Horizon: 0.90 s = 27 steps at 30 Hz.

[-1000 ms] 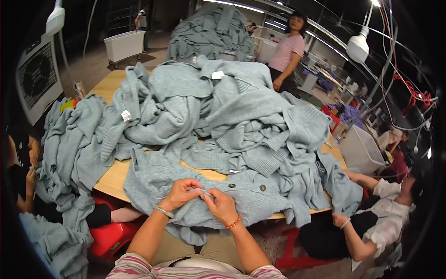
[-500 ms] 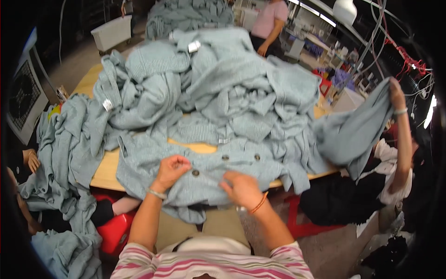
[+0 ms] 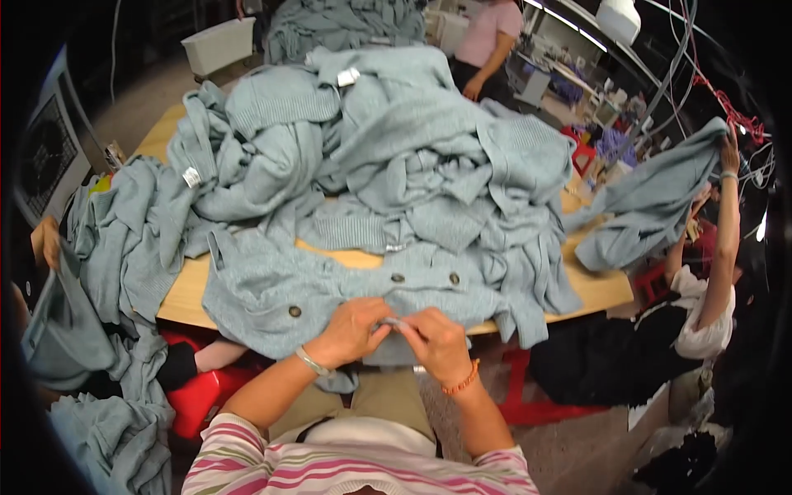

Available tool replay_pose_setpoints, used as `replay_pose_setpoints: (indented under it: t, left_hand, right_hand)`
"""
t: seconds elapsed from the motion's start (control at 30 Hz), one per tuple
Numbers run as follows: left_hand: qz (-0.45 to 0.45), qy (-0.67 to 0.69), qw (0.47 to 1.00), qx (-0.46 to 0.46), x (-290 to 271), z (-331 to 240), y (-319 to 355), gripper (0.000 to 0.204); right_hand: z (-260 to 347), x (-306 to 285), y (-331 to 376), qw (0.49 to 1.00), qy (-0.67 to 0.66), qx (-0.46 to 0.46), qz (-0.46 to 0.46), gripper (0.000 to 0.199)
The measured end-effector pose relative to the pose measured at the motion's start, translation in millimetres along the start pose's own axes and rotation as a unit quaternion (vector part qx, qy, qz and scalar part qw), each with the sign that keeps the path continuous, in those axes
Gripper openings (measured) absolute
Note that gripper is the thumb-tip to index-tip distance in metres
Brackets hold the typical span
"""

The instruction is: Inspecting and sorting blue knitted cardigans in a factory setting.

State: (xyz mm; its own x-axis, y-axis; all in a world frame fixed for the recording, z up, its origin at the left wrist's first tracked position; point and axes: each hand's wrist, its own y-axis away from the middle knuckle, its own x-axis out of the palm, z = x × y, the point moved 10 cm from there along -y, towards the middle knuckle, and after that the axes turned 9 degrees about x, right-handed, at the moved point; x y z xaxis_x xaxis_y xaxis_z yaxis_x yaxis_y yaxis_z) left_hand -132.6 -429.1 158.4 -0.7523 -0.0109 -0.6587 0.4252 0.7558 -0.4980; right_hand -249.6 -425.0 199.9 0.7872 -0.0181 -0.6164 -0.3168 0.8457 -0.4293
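Observation:
A light grey-green knitted cardigan lies spread along the near table edge, its lower part hanging toward my lap. Three dark buttons show on it, one being the button to the left of my hands. My left hand and my right hand meet at the cardigan's near side. Both pinch a small fold of its edge between thumb and fingertips, the two grips almost touching. Whether a button sits inside that fold is hidden by the fingers.
A high heap of matching knitwear covers the wooden table. On the right, a co-worker's raised hand lifts a garment. At left, another person's hand holds knitwear. Red stools stand under the table.
My hands have come together, the left moving right and down, and both now pinch the cardigan's edge. The right co-worker's garment swings higher; the left co-worker has raised a garment.

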Motion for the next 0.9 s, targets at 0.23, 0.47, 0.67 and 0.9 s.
replay_pose_setpoints:
  t: [0.23,0.47,0.67,0.9]
  left_hand:
    - [-0.007,-0.097,0.995,0.028,3.8,-13.5,-7.2,0.018]
    - [-0.186,0.114,0.961,-0.168,-25.3,57.4,-31.0,0.021]
    - [-0.045,0.030,0.988,-0.147,6.5,44.2,-50.4,0.018]
    - [-0.079,-0.059,0.988,-0.120,10.1,59.0,-54.2,0.024]
  right_hand:
    - [-22.9,13.0,8.5,0.999,-0.003,0.038,0.036,0.011]
    - [-88.0,45.9,5.4,0.947,-0.181,0.249,0.093,0.011]
    - [-79.5,44.0,2.2,0.963,-0.166,0.201,0.064,0.016]
    - [-87.6,55.6,-18.3,0.983,-0.109,0.143,0.029,0.015]
